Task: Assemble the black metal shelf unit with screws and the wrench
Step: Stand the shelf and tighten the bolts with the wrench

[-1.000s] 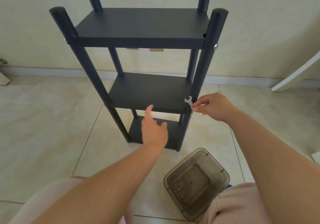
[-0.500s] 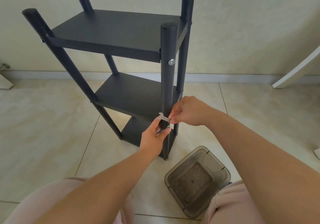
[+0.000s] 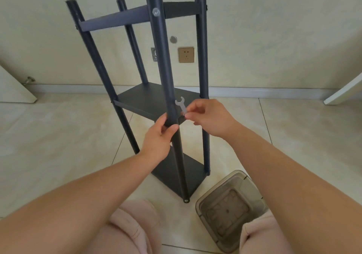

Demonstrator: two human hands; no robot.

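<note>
The black metal shelf unit (image 3: 145,100) stands upright on the tiled floor with one corner turned toward me. Its near post (image 3: 162,57) runs up out of the frame and shows a silver screw head (image 3: 156,12) at the top shelf. My left hand (image 3: 158,138) grips this post at the height of the middle shelf. My right hand (image 3: 207,116) pinches a small flat silver wrench (image 3: 181,105) just right of the post, its open jaw pointing up. The joint behind my left hand's fingers is hidden.
A smoky transparent plastic container (image 3: 229,210) lies on the floor by my right knee. A wall socket (image 3: 186,54) sits on the wall behind the shelf. White furniture edges show at far left (image 3: 15,89) and far right (image 3: 344,89).
The shelf has turned further, so its corner post now faces me, and my view is lower. My left hand went from reaching to gripping the post. The wrench has come off the joint.
</note>
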